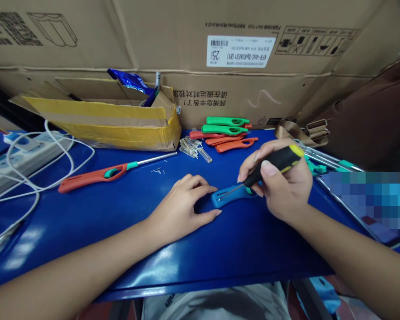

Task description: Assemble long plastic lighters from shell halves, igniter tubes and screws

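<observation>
An open cardboard box [106,133] with yellow sides stands in the upper left of the frame, with a shiny blue wrapper [130,81] and a grey-tipped stick [158,82] poking out of it. Right of centre, a blue lighter handle [231,196] lies on the blue table [120,213], its long axis running roughly left to right, the broad end leftward. The left hand [191,202] reaches in from the lower left, palm down, thumb and fingers spread either side of that end; whether they press on it I cannot tell. The right hand [282,186], its forearm coming from the lower right, is closed around a screwdriver [270,165], which slants down and left, its tip at the handle's broad end.
</observation>
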Tool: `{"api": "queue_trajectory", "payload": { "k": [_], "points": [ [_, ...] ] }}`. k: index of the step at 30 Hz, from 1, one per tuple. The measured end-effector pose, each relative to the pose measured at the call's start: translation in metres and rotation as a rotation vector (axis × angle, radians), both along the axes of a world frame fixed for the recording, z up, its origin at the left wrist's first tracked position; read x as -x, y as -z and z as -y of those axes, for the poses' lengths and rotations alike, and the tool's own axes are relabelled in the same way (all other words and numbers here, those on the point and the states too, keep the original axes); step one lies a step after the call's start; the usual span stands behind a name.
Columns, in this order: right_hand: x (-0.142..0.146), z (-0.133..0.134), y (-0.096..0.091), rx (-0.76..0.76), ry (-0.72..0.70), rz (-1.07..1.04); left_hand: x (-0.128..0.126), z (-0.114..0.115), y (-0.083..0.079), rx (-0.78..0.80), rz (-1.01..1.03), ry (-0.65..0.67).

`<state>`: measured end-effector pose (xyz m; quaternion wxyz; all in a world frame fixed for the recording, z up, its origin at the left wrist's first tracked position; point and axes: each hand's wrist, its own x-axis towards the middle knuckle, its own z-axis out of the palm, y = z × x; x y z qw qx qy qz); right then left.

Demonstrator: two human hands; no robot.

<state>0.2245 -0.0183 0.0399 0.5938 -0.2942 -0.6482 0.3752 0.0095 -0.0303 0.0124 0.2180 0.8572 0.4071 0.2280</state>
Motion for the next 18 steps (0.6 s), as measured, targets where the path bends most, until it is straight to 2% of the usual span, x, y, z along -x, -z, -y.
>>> {"api": "queue_trajectory", "payload": {
  "k": [4, 18],
  "points": [
    [-0.0004, 0.0016, 0.0034, -0.109, -0.018, 0.023, 0.0003, -0.0004, 0.0017, 0.003, -0.009, 0.014],
    [-0.0013, 0.0031, 0.0042, -0.067, -0.067, 0.077, -0.0006, -0.0021, 0.002, 0.023, -0.006, 0.011]
  ]
}}
